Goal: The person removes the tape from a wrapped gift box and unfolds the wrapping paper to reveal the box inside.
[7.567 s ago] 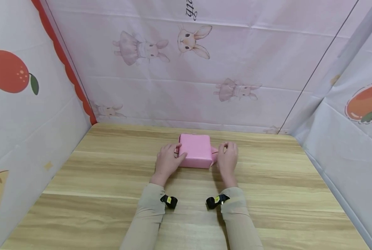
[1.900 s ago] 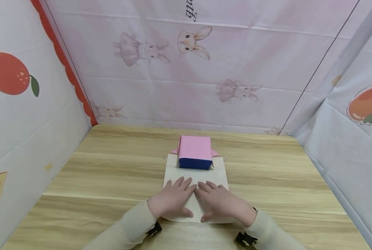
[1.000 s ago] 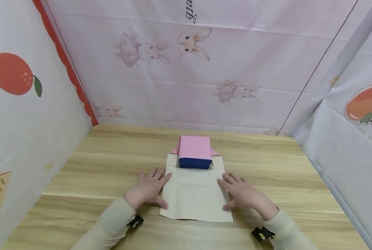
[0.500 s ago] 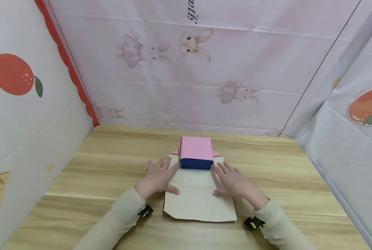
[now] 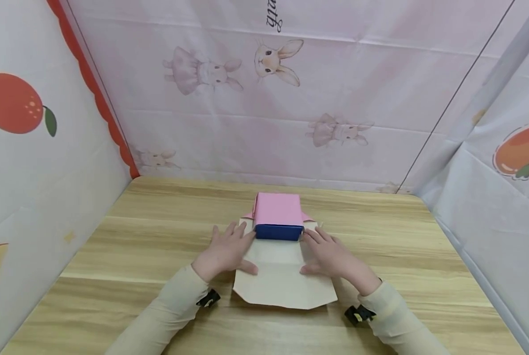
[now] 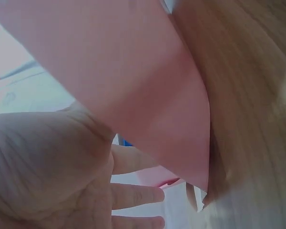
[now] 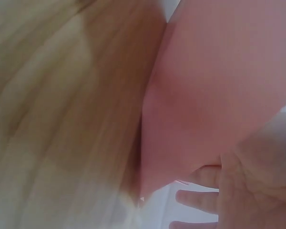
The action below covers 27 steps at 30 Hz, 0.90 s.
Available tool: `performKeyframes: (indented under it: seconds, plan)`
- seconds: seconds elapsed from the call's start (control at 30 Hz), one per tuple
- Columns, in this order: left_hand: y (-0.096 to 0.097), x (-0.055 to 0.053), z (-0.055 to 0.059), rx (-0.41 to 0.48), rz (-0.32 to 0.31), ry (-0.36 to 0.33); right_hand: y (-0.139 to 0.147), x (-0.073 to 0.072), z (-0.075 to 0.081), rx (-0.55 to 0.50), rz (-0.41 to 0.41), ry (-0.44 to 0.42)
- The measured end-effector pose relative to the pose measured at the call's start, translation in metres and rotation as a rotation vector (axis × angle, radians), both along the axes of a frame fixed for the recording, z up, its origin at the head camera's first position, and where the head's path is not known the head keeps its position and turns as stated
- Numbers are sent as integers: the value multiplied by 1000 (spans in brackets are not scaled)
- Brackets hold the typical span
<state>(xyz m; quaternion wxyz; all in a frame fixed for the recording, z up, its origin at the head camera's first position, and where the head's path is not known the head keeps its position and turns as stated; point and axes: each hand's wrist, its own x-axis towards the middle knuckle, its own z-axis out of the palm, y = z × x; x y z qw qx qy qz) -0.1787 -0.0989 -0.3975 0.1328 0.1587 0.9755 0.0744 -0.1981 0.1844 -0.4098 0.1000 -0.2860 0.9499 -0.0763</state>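
Observation:
A box, its front face dark blue (image 5: 279,232), is covered on top by pink wrapping paper (image 5: 278,209). The paper's cream inner side (image 5: 282,283) spreads toward me from the box, its near edge lifted and its corners bent. My left hand (image 5: 224,252) lies over the paper's left edge, fingertips close to the box's front left corner, thumb on the cream side. On the right edge my right hand (image 5: 333,254) mirrors it. Both wrist views show straight fingers beyond the paper's raised pink outer side (image 6: 138,81), which partly hides the hands.
The wood-grain table (image 5: 158,231) extends on both sides of the paper. A pale pink rabbit-print cloth (image 5: 255,123) hangs behind it, with fruit-print cloths at the left (image 5: 33,182) and right (image 5: 504,207).
The front of the pink wrap has been unfolded toward me, baring blue and cream. The hands flattened it, spread apart, then slid forward beside the box; the near edge has since risen.

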Motion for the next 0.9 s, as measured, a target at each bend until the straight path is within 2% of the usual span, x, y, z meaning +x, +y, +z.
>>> performKeyframes:
  seconds: [0.13, 0.27, 0.37, 0.47, 0.67, 0.9]
  plan:
    - [1, -3, 2, -13, 20, 7, -1, -2, 3, 31, -6, 3]
    - [2, -9, 2, -31, 35, 46, -4, -6, 10, 70, -12, 28]
    - [1, -16, 4, -36, 54, 77, -6, -10, 16, 93, -13, 62]
    - [1, -25, 10, -36, 80, 93, -6, -17, 23, 112, -16, 104]
    - [2, -54, 24, -32, 112, 130, -11, -42, 38, 109, -59, 206]
    - [8, -99, 33, -14, 135, 245, -25, -87, 46, 78, -170, 366]
